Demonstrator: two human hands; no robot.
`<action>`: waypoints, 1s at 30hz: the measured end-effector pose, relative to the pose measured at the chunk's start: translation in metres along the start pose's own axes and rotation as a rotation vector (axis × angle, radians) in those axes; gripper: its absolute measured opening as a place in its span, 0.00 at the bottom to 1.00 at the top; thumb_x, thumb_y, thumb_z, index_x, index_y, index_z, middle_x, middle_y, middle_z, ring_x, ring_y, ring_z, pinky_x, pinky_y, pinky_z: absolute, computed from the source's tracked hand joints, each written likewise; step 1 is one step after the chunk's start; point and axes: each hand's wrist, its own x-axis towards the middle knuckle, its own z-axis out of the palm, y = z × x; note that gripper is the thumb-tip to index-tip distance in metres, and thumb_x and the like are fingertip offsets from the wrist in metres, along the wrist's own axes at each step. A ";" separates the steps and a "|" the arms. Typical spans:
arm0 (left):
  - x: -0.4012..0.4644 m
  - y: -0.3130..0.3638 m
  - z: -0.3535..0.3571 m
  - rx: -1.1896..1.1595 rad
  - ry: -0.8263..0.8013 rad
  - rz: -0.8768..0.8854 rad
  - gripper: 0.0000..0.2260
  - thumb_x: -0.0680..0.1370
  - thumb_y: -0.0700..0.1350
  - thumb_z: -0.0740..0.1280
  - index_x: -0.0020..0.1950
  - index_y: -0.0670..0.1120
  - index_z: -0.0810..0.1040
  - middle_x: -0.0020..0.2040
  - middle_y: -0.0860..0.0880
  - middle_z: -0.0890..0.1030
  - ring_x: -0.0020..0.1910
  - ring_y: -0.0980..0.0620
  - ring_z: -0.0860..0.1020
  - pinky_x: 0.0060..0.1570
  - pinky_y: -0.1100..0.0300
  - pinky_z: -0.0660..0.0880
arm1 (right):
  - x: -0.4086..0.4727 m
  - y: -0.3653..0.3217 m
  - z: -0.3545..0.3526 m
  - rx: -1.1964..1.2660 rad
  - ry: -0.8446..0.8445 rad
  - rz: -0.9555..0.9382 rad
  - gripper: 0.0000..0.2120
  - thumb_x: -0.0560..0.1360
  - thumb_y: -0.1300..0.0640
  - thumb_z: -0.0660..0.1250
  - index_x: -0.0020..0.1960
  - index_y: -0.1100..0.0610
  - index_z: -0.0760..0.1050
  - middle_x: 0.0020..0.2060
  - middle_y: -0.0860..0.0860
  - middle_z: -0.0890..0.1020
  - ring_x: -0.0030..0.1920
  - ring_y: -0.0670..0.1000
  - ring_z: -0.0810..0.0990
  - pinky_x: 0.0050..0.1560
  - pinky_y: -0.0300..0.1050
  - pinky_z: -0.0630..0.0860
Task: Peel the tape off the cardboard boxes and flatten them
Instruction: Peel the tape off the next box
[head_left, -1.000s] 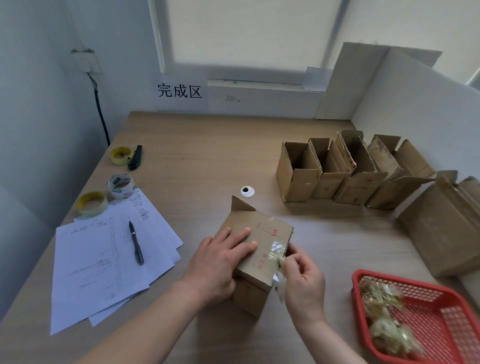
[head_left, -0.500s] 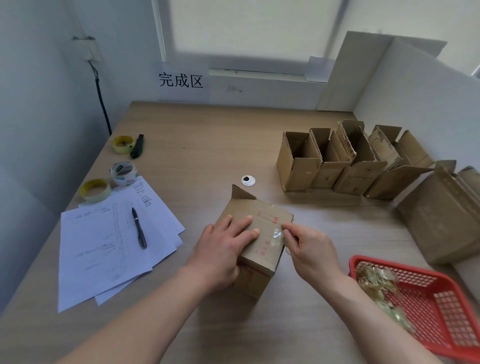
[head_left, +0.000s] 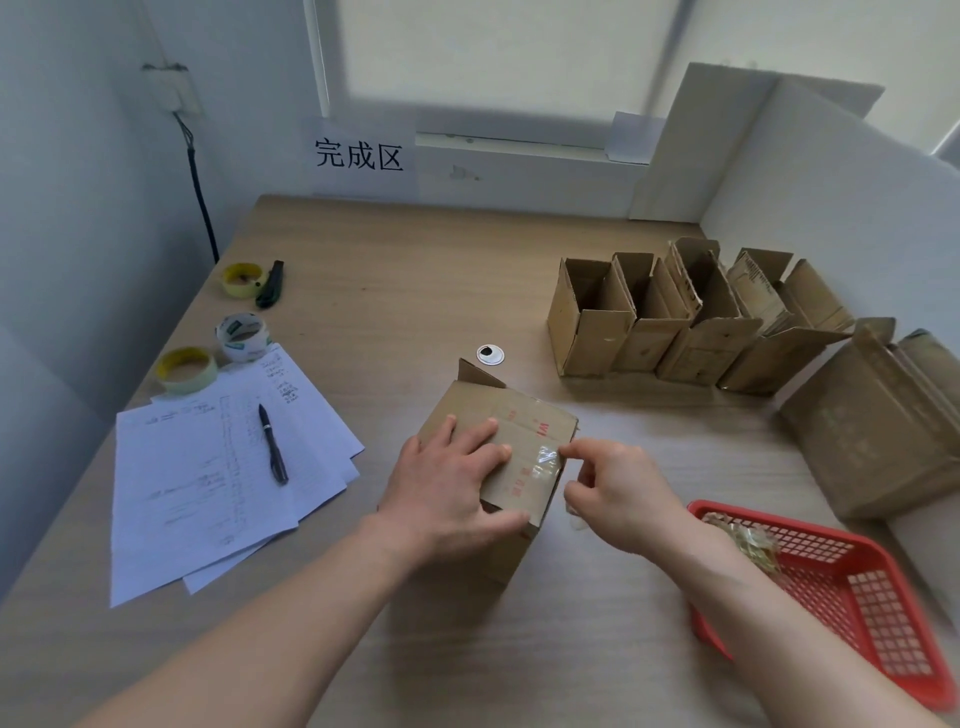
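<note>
At centre frame a small cardboard box (head_left: 511, 441) stands on the wooden worktop (head_left: 395, 291), the left hand (head_left: 451, 486) lying on its top with fingers straight and spread, thumb against the near edge. The right hand (head_left: 618, 493) pinches the clear tape (head_left: 545, 462) at the box's right edge between thumb and forefinger. A red plastic basket (head_left: 852, 592) holding crumpled tape occupies the lower right; a row of opened boxes (head_left: 691, 322) stands at upper right

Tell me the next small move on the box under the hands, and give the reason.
Probably pull the clear tape back along the top of the cardboard box. The right hand pinches the tape at the box's right edge, where it looks lifted and crinkled, while the left hand presses flat on the top and steadies the box. The rest of the strip seems still stuck down.
</note>
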 end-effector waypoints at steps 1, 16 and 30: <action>0.001 0.005 0.000 -0.028 0.011 -0.040 0.39 0.64 0.77 0.51 0.71 0.61 0.67 0.78 0.60 0.58 0.77 0.48 0.55 0.70 0.46 0.60 | 0.000 0.005 0.000 0.035 -0.013 -0.002 0.21 0.70 0.62 0.67 0.61 0.49 0.80 0.31 0.44 0.80 0.38 0.47 0.80 0.43 0.46 0.79; 0.028 0.041 -0.004 -0.107 -0.033 -0.204 0.35 0.64 0.64 0.77 0.63 0.50 0.67 0.66 0.52 0.61 0.63 0.47 0.67 0.47 0.52 0.71 | -0.007 0.020 0.024 0.465 0.190 0.046 0.22 0.75 0.71 0.60 0.41 0.46 0.82 0.36 0.47 0.82 0.30 0.47 0.80 0.29 0.35 0.71; 0.018 0.050 -0.001 -0.116 0.011 -0.260 0.32 0.68 0.59 0.75 0.64 0.47 0.65 0.66 0.51 0.61 0.62 0.45 0.68 0.46 0.52 0.71 | 0.003 0.008 0.009 -0.098 0.125 -0.225 0.14 0.79 0.49 0.67 0.61 0.55 0.81 0.49 0.53 0.82 0.51 0.56 0.79 0.48 0.45 0.71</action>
